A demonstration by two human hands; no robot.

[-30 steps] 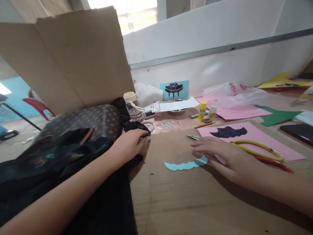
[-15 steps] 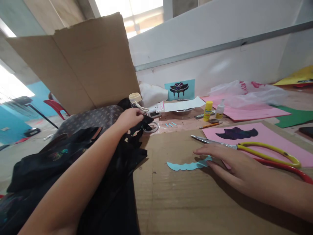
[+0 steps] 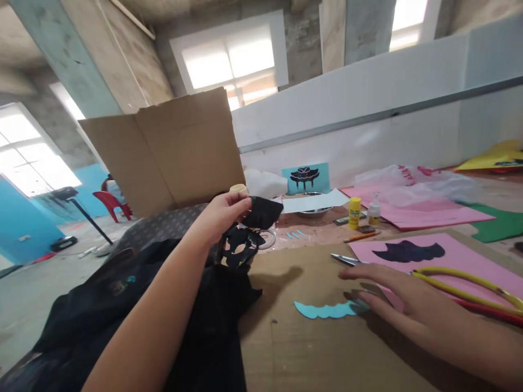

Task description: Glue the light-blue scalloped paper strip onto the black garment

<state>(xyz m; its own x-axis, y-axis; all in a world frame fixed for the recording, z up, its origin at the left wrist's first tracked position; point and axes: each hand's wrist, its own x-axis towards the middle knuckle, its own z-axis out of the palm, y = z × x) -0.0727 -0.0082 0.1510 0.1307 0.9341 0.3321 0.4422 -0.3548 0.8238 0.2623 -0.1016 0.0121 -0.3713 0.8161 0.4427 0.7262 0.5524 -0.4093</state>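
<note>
My left hand (image 3: 216, 216) pinches a small black piece of cloth (image 3: 265, 212) and holds it up above several black scraps (image 3: 239, 245). Under it, black fabric (image 3: 212, 321) hangs along the cardboard's left edge. My right hand (image 3: 408, 302) hovers low with fingers apart, its fingertips over the right end of a wavy light-blue paper strip (image 3: 324, 311); whether they touch it I cannot tell. Scissors (image 3: 461, 276) with yellow and red handles lie just beyond that hand. A dark wavy cutout (image 3: 408, 251) rests on pink paper (image 3: 461, 251).
Cardboard (image 3: 302, 354) covers the near surface, and a cardboard panel (image 3: 175, 152) stands at the left. Behind are a glue stick (image 3: 354, 213), a white glue bottle (image 3: 373, 211), a pencil (image 3: 360, 237), a tape roll (image 3: 267, 239) and a blue card (image 3: 324, 173) with a black hat-like figure.
My left hand has lifted the black cloth piece up from the scraps. My right hand stays by the blue strip. The view has tilted upward.
</note>
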